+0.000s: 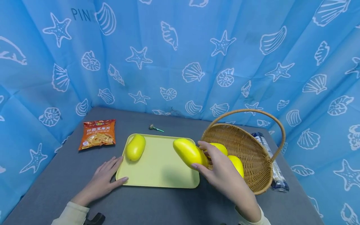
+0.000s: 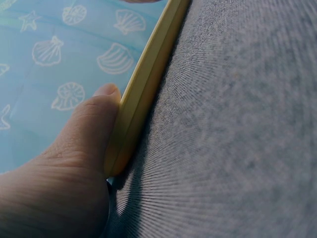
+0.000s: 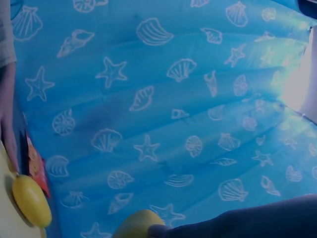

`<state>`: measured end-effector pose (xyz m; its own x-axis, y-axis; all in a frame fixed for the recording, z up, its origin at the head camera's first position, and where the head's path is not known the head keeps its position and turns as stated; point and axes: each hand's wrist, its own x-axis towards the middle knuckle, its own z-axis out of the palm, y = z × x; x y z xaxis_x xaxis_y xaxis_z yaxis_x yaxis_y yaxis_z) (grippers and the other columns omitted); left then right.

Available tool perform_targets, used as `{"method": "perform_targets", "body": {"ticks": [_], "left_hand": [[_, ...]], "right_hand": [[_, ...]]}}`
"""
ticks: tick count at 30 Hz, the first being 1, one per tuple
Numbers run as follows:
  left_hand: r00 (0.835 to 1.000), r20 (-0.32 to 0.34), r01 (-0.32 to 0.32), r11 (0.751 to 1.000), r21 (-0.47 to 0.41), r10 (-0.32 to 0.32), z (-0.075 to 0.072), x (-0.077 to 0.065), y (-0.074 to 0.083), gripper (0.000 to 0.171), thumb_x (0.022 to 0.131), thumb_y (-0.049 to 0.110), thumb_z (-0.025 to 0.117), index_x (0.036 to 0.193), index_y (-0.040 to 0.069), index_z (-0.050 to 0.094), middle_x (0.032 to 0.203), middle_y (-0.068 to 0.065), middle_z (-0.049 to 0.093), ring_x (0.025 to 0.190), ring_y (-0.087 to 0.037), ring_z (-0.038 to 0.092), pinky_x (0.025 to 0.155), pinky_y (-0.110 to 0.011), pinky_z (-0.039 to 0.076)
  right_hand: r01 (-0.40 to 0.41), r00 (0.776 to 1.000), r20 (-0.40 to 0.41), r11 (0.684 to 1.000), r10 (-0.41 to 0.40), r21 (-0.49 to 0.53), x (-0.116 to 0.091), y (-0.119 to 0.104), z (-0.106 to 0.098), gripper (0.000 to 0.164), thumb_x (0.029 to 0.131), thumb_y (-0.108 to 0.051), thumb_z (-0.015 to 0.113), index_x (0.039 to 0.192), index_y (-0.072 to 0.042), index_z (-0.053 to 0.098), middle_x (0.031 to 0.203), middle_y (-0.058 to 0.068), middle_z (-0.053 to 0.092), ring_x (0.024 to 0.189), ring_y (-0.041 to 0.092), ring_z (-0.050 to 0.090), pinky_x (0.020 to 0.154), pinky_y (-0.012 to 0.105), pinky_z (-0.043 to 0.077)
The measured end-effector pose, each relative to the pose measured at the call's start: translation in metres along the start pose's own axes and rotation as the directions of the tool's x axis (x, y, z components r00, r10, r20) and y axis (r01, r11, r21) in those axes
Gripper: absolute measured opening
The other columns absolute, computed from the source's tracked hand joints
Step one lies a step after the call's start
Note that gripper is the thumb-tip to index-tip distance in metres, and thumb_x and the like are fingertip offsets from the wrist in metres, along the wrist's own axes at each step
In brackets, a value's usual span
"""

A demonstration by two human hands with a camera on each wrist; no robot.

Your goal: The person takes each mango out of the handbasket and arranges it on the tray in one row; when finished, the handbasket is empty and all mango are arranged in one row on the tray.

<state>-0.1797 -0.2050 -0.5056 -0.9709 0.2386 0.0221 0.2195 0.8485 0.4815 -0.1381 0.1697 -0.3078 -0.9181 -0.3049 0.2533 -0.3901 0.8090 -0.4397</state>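
My right hand [image 1: 222, 167] grips a yellow mango [image 1: 189, 152] between thumb and fingers, above the right end of a pale yellow tray [image 1: 157, 162]. In the right wrist view the held mango [image 3: 138, 225] shows only in part, at the bottom edge. Another mango [image 1: 136, 147] lies on the left end of the tray. My left hand [image 1: 104, 178] rests at the tray's left edge with its fingers extended, and the thumb [image 2: 96, 116] touches the rim in the left wrist view. Two more mangoes, one partly behind my right hand [image 1: 220, 147] and one lower [image 1: 237, 164], are in a wicker basket [image 1: 257, 165].
The basket's tall handle [image 1: 244, 111] arches above it. A long packet with dark blue ends [image 1: 278, 175] lies behind the basket on the right. An orange snack bag [image 1: 98, 132] lies at the left. A small green stick-like item [image 1: 156, 128] lies beyond the tray, before the blue curtain [image 1: 174, 62].
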Motion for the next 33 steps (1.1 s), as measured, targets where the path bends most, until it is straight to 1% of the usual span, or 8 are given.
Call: {"method": "perform_targets", "body": {"ticks": [3,9,13,16,21,25,28,33], "left_hand": [[1.0,-0.004,0.0,1.0,0.003,0.0,0.0,0.0,-0.001,0.095,0.083,0.073,0.05,0.152,0.011,0.027,0.152,-0.019,0.033,0.14,-0.042,0.024,0.107,-0.066,0.017],[1.0,-0.003,0.007,1.0,0.005,-0.007,0.0,0.0,-0.002,0.096,0.082,0.074,0.049,0.152,0.011,0.028,0.152,-0.019,0.032,0.14,-0.042,0.024,0.107,-0.066,0.017],[1.0,-0.005,-0.001,1.0,0.003,0.001,0.0,0.0,-0.002,0.097,0.082,0.074,0.05,0.152,0.011,0.028,0.152,-0.019,0.032,0.14,-0.042,0.024,0.108,-0.066,0.017],[1.0,-0.009,-0.014,1.0,-0.001,0.014,0.0,-0.001,-0.003,0.097,0.081,0.073,0.052,0.152,0.012,0.028,0.152,-0.018,0.033,0.14,-0.042,0.024,0.108,-0.066,0.017],[1.0,-0.004,-0.03,0.999,-0.015,0.03,-0.001,-0.002,-0.002,0.096,0.081,0.072,0.054,0.151,0.011,0.029,0.152,-0.017,0.033,0.14,-0.042,0.025,0.108,-0.066,0.018],[1.0,0.0,-0.019,1.0,-0.012,0.019,-0.001,-0.001,-0.002,0.098,0.08,0.074,0.054,0.151,0.011,0.029,0.152,-0.018,0.033,0.14,-0.042,0.025,0.108,-0.066,0.017],[1.0,0.005,-0.012,1.0,-0.009,0.012,-0.002,-0.001,-0.003,0.099,0.079,0.075,0.052,0.151,0.011,0.029,0.152,-0.018,0.033,0.14,-0.042,0.024,0.108,-0.066,0.017],[1.0,0.011,-0.007,1.0,-0.011,0.007,-0.001,-0.001,-0.003,0.099,0.079,0.076,0.051,0.151,0.011,0.029,0.152,-0.018,0.033,0.14,-0.042,0.024,0.108,-0.066,0.017]], "right_hand": [[-0.016,1.0,0.021,1.0,0.015,0.027,0.011,-0.006,0.014,0.064,0.081,-0.026,0.078,0.136,-0.01,0.048,0.122,0.004,0.061,0.101,0.015,0.059,0.081,0.033,0.053],[-0.067,0.995,0.079,0.992,0.059,0.109,0.033,-0.014,0.045,0.061,0.083,-0.027,0.075,0.135,-0.009,0.049,0.123,0.008,0.061,0.104,0.021,0.062,0.083,0.036,0.054],[-0.071,0.993,0.108,0.989,0.057,0.132,0.047,-0.017,0.062,0.06,0.086,-0.03,0.073,0.136,-0.007,0.048,0.124,0.01,0.061,0.106,0.024,0.062,0.083,0.038,0.055],[-0.059,0.993,0.107,0.991,0.046,0.123,0.058,-0.017,0.074,0.058,0.087,-0.03,0.071,0.135,-0.005,0.05,0.124,0.012,0.061,0.105,0.025,0.061,0.082,0.038,0.054],[-0.078,0.991,0.114,0.993,0.067,0.093,0.073,-0.015,0.093,0.052,0.089,-0.031,0.069,0.131,-0.005,0.054,0.124,0.013,0.06,0.098,0.021,0.059,0.075,0.034,0.052],[-0.077,0.992,0.102,0.997,0.073,0.031,0.084,-0.014,0.109,0.05,0.09,-0.034,0.067,0.129,-0.005,0.056,0.121,0.013,0.061,0.093,0.021,0.059,0.072,0.033,0.05],[-0.07,0.995,0.077,0.997,0.071,-0.016,0.091,-0.012,0.12,0.049,0.089,-0.035,0.068,0.127,-0.005,0.057,0.117,0.014,0.062,0.09,0.021,0.06,0.071,0.033,0.05],[-0.088,0.993,0.068,0.993,0.094,-0.08,0.099,-0.009,0.135,0.048,0.088,-0.036,0.069,0.124,-0.006,0.059,0.11,0.011,0.063,0.082,0.019,0.057,0.063,0.03,0.048]]}}
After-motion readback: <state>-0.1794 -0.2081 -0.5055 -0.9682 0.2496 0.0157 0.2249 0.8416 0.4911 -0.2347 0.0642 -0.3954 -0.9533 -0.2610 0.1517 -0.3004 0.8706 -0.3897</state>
